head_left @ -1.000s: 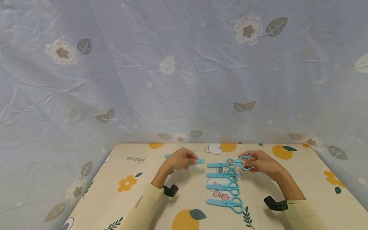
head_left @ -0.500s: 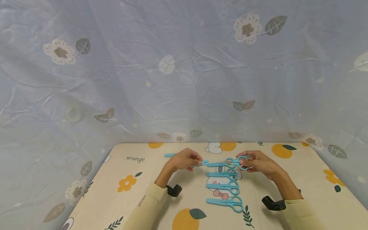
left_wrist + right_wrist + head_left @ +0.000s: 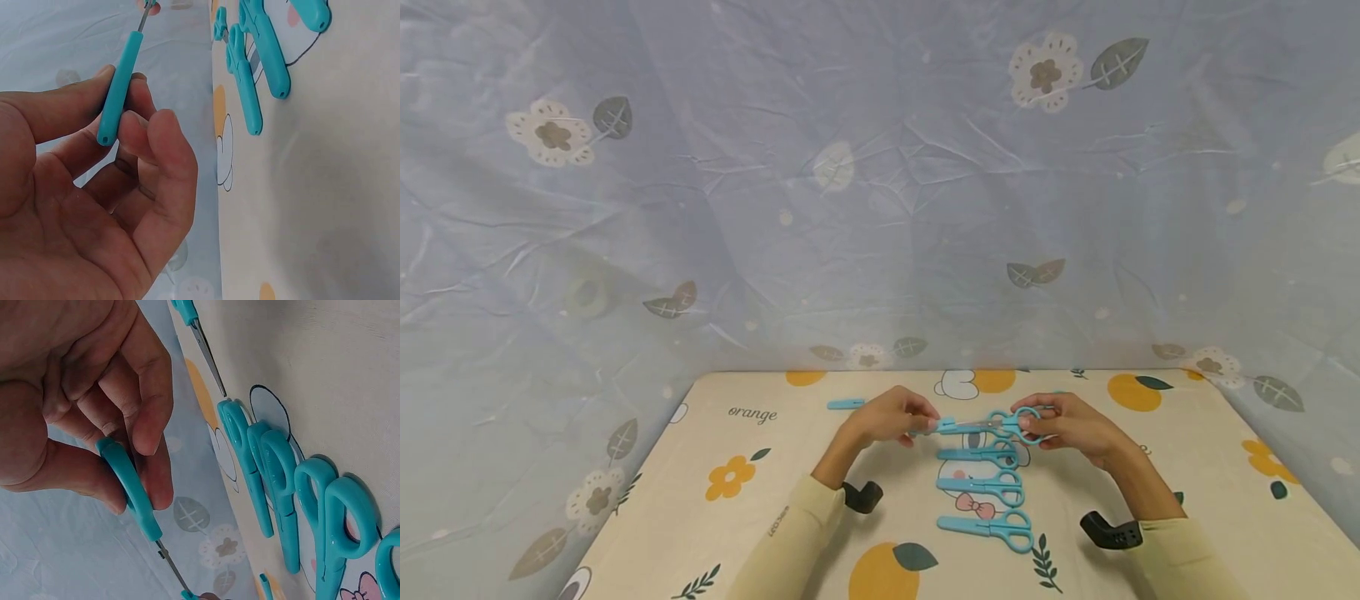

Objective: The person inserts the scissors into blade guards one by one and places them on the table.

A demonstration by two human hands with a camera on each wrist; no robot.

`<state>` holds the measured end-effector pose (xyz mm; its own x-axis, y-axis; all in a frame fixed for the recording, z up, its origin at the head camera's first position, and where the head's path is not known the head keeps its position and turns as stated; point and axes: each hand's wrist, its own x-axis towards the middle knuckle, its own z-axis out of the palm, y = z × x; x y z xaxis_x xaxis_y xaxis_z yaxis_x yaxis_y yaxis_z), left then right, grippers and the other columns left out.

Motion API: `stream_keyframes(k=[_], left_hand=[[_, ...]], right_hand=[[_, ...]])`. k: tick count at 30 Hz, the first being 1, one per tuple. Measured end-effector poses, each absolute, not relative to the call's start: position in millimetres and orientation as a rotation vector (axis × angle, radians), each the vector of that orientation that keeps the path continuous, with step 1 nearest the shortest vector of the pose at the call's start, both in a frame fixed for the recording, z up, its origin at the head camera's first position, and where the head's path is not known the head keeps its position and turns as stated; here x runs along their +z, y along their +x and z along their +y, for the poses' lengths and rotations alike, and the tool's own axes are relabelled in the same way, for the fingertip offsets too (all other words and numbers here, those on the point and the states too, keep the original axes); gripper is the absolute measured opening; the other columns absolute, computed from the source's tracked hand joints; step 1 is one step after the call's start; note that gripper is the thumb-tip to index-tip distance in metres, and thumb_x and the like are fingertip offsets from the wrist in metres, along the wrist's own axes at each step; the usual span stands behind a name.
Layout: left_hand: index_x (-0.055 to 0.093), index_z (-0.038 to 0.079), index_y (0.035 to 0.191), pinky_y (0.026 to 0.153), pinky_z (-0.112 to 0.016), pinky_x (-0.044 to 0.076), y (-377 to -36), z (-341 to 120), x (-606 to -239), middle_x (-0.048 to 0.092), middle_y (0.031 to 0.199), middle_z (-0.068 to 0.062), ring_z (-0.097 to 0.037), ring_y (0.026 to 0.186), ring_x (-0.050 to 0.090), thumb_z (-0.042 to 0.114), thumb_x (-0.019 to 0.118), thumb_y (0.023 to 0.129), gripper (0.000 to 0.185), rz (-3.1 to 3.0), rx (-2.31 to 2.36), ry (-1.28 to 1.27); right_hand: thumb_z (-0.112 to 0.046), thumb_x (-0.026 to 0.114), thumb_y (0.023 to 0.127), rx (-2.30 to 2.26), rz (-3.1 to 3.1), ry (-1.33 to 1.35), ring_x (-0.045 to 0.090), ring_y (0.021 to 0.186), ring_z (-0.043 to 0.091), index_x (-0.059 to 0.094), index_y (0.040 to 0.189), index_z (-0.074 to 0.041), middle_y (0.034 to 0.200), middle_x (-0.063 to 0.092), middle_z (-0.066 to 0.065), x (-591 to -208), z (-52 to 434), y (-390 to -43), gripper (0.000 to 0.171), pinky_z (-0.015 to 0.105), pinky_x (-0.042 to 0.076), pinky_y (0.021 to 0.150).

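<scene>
My left hand [image 3: 895, 417] pinches a turquoise blade cover [image 3: 120, 90] between thumb and fingers. My right hand [image 3: 1067, 427] holds a pair of scissors [image 3: 131, 487] by the turquoise handles, blades pointing left. In the left wrist view, the metal blade meets the cover's open end, its tip apparently inside, with much of the blade bare. Below the hands, several covered turquoise scissors [image 3: 977, 486] lie in a column, handles to the right. The scissors farthest back in that column are partly hidden by the held pair.
A loose turquoise cover [image 3: 846, 404] lies behind my left hand. Another pair of scissors with bare blades [image 3: 208, 357] lies on the table, mostly hidden behind my right hand in the head view. The table has a patterned cream cloth [image 3: 805, 533]; a grey-blue curtain [image 3: 880, 250] stands behind.
My left hand has moved right with the cover until it meets the blades. My right hand has shifted slightly left with the scissors. More of the loose cover now shows.
</scene>
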<state>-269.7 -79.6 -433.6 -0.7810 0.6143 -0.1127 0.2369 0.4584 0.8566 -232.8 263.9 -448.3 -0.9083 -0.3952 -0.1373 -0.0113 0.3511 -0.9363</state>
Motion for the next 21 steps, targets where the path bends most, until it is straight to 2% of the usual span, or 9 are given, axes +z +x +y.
stream_keyframes(k=[6, 12, 17, 21], left_hand=[[0.079, 0.003, 0.112, 0.068, -0.026, 0.060, -270.4, -77.5, -432.9, 0.065, 0.088, 0.004, -0.014, 0.079, 0.058, 0.013, 0.067, 0.106, 0.016, 2.283, 1.271, 0.722], [0.079, 0.003, 0.113, 0.070, -0.027, 0.061, -271.7, -75.7, -436.1, 0.066, 0.090, 0.003, -0.014, 0.082, 0.058, 0.014, 0.068, 0.106, 0.017, 2.235, 1.311, 0.693], [0.080, 0.005, 0.115, 0.079, -0.033, 0.065, -270.9, -76.0, -438.8, 0.074, 0.100, 0.001, -0.014, 0.093, 0.065, 0.014, 0.071, 0.104, 0.017, 2.204, 1.343, 0.646], [0.080, 0.005, 0.117, 0.084, -0.037, 0.066, -271.1, -76.6, -439.4, 0.077, 0.110, -0.003, -0.021, 0.104, 0.071, 0.012, 0.073, 0.102, 0.018, 2.166, 1.362, 0.622]], right_hand=[[-0.026, 0.071, 0.105, -1.579, 2.274, -0.350, 0.073, 0.102, 0.020, 0.054, 0.145, 0.009, 0.113, 0.079, 0.014, -448.8, 263.3, -233.0, 0.056, 0.042, 0.062, 0.090], [-0.024, 0.069, 0.107, -1.587, 2.265, -0.359, 0.072, 0.098, 0.017, 0.052, 0.146, 0.010, 0.108, 0.079, 0.008, -450.3, 261.9, -232.6, 0.055, 0.038, 0.062, 0.085], [-0.024, 0.069, 0.107, -1.588, 2.260, -0.358, 0.073, 0.097, 0.016, 0.053, 0.146, 0.009, 0.107, 0.079, 0.008, -451.8, 262.5, -231.8, 0.053, 0.037, 0.062, 0.084], [-0.022, 0.067, 0.108, -1.590, 2.250, -0.376, 0.074, 0.098, 0.016, 0.052, 0.146, 0.010, 0.110, 0.079, 0.011, -450.8, 262.9, -231.9, 0.052, 0.037, 0.063, 0.084]])
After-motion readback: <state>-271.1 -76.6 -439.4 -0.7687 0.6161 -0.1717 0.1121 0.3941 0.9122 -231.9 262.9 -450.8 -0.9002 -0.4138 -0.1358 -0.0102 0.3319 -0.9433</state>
